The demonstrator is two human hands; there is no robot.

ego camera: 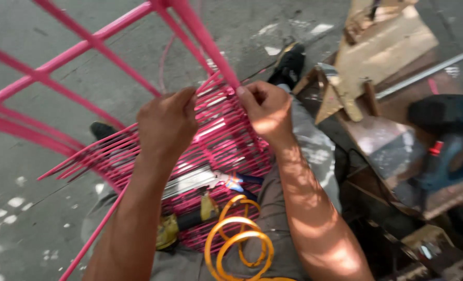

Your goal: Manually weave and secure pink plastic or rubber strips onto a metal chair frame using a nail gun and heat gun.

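Head view: both hands, left (166, 122) and right (265, 106), pinch pink cord (218, 86) against the pink woven frame (221, 140) over the person's lap.

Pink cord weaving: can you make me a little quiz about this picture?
1. True or false: the left hand and the right hand are both at the woven pink cords on the pink metal frame.
2. What colour is the coiled cord on the lap? A) blue B) orange C) green
3. Fill in: the bladed tool lying on the weave has a ___ handle.

Key: 1 true. 2 B. 3 blue and red.
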